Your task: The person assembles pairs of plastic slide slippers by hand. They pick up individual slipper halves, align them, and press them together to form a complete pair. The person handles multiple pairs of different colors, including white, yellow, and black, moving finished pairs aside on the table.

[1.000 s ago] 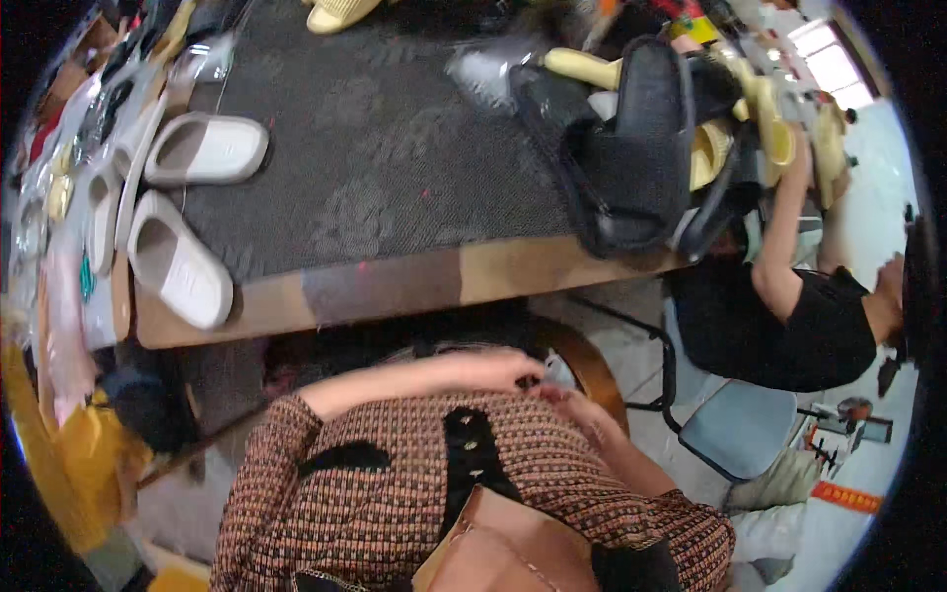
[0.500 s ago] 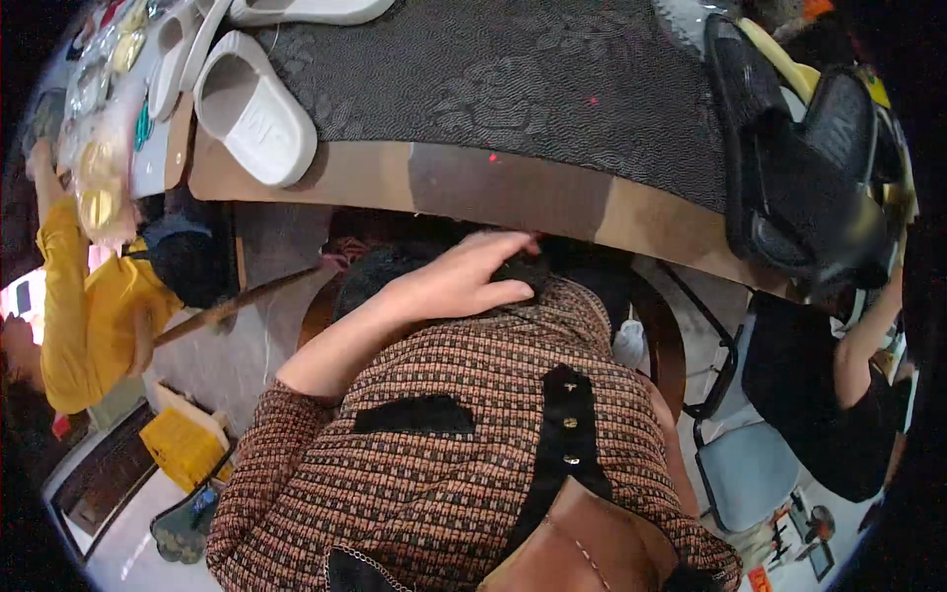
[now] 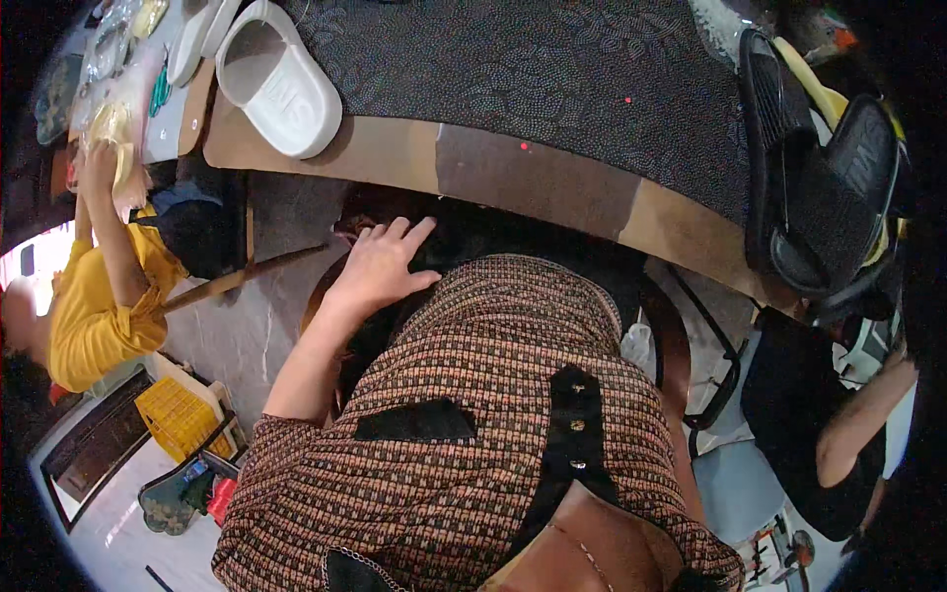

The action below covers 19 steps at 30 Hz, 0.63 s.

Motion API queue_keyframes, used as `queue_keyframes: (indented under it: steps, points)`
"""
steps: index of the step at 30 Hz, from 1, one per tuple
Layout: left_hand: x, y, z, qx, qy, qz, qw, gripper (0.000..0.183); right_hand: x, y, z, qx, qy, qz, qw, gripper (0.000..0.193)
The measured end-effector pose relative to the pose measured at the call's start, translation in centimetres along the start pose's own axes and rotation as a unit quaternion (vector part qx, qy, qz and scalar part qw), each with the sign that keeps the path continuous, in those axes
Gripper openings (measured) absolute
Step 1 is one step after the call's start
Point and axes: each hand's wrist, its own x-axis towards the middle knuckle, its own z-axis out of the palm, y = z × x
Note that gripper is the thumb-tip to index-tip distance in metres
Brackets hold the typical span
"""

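My left hand [image 3: 380, 262] hovers over my lap, just in front of the table's edge, with its fingers spread and nothing in it. Beneath it lies dark cloth. My right hand does not show; only a strip of that arm appears along my right side. A white slide sandal [image 3: 278, 84] lies on the table's left front corner, the nearest footwear to my left hand. At the right corner sit black slide sandals [image 3: 856, 183], partly overlapping.
The table's dark patterned top [image 3: 513, 74] has a brown taped edge [image 3: 538, 181]. On the left, a person in a yellow top [image 3: 104, 311] reaches to bagged items. A dark-clothed person [image 3: 809, 414] sits at right near a grey chair [image 3: 740, 488]. A yellow crate [image 3: 182, 419] stands lower left.
My left hand has moved left across my lap, and its fingers have spread. The view has shifted slightly. The person in yellow now reaches up to the bagged items.
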Motion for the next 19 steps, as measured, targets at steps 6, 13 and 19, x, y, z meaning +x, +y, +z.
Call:
queue_keyframes:
  steps: [6,13,19]
  points:
    - [0.9,-1.7,-0.3,-0.073,-0.025,0.003,0.997,0.050,1.2,3.9,-2.8,0.077,-0.045,-0.003,0.996,0.026]
    - [0.9,-2.0,0.4,-0.142,-0.010,-0.047,0.989,0.036,-3.3,-5.3,3.0,0.090,0.082,0.088,0.989,0.034]
    - [1.9,-1.3,-2.0,-0.127,-0.068,-0.079,0.986,0.032,-1.4,-5.5,-0.7,-0.175,-0.061,0.040,0.982,0.055]
